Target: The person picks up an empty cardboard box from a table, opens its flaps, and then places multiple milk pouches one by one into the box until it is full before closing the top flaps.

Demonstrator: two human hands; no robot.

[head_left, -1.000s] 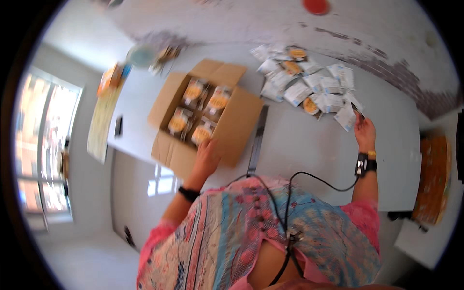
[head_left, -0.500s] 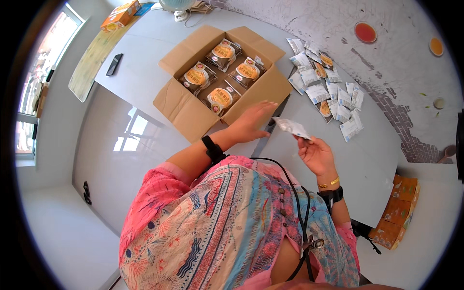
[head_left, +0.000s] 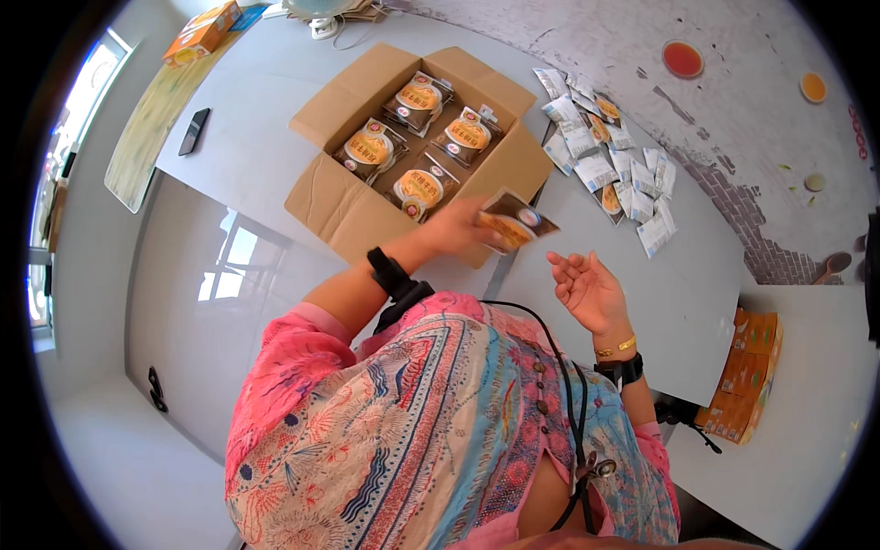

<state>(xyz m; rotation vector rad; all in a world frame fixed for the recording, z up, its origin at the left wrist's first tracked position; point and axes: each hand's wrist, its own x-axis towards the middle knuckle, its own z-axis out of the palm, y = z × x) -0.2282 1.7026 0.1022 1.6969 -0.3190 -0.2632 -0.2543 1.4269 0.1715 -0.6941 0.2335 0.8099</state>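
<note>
My left hand grips a brown and orange sachet, printed side up, just off the near right side of an open cardboard box. Inside the box stand several bundles of the same sachets, among them a near bundle and a far one. To the right of the held sachet, my right hand is raised over the table with its fingers loosely curled and apart, holding nothing. A loose pile of sachets lies right of the box, most of them with their white backs up.
A black phone lies on the table to the left. Behind the box is a fan base, and an orange carton sits at the far left. Stacked orange boxes stand low on the right, beyond the table edge.
The sachet has passed from my right hand to my left and now shows its printed front instead of its white back. My right hand has let go, its fingers opening.
</note>
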